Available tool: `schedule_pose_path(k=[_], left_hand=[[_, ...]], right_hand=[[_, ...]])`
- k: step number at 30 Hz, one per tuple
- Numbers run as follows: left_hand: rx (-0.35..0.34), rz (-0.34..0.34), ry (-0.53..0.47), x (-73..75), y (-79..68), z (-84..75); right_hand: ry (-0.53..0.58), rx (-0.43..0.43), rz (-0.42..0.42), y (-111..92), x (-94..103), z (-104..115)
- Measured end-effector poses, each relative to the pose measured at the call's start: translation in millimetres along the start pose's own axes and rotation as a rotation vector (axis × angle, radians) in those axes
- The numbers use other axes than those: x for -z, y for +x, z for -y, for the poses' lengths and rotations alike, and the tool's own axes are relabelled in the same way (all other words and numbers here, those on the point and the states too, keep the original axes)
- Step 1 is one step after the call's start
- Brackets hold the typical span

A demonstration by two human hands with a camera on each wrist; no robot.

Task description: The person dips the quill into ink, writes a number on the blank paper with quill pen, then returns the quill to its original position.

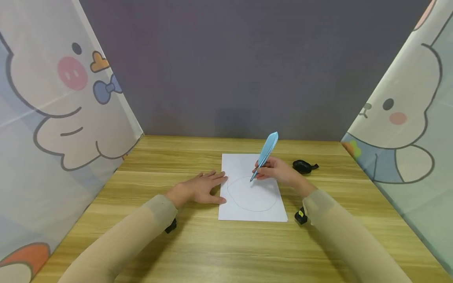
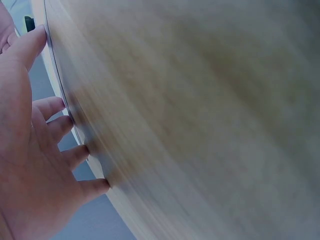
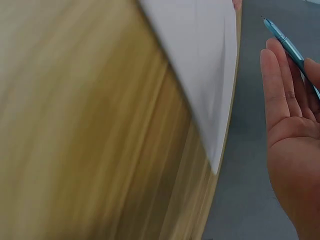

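Observation:
A white sheet of paper (image 1: 255,200) lies on the wooden table, with a large thin circle drawn on it. My right hand (image 1: 274,172) pinches a light blue feather-shaped pen (image 1: 267,149) over the upper part of the circle, its tip pointing down and to the left. In the right wrist view the pen's metallic blue barrel (image 3: 284,40) runs between thumb and fingers. My left hand (image 1: 205,188) lies flat with spread fingers, thumb and fingertips on the paper's left edge. The left wrist view shows these fingers (image 2: 60,127) straight and touching the surface.
A black rounded object (image 1: 302,166) with a short tail, resembling a correction tape, lies right of the paper on the wooden table (image 1: 212,251). A dark grey panel (image 1: 233,70) stands behind, and cartoon-printed cloths (image 1: 53,129) hang on both sides.

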State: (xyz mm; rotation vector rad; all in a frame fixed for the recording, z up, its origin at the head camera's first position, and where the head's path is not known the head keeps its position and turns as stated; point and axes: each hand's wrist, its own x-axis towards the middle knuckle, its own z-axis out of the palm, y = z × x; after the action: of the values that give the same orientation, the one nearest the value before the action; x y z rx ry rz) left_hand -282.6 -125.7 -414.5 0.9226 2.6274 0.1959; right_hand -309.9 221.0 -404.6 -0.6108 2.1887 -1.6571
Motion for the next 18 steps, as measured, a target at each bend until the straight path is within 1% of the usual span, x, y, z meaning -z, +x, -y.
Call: schedule_pose_path(k=[5, 7, 13, 18], left_hand=[[-0.001, -0.004, -0.008, -3.0, -0.3, 1.5], [-0.003, -0.007, -0.011, -4.1, -0.5, 2.1], [-0.008, -0.013, -0.021, -4.7, -0.8, 1.6], [-0.012, -0.018, -0.016, -3.4, -0.5, 1.2]], right_hand=[[-0.051, -0.031, -0.053, -15, 13.4, -6], [-0.051, -0.037, -0.064, -21, 17.0, -7], [-0.031, -0.023, -0.073, -34, 24.6, -8], [-0.054, 0.003, -0.072, -42, 29.1, -7]])
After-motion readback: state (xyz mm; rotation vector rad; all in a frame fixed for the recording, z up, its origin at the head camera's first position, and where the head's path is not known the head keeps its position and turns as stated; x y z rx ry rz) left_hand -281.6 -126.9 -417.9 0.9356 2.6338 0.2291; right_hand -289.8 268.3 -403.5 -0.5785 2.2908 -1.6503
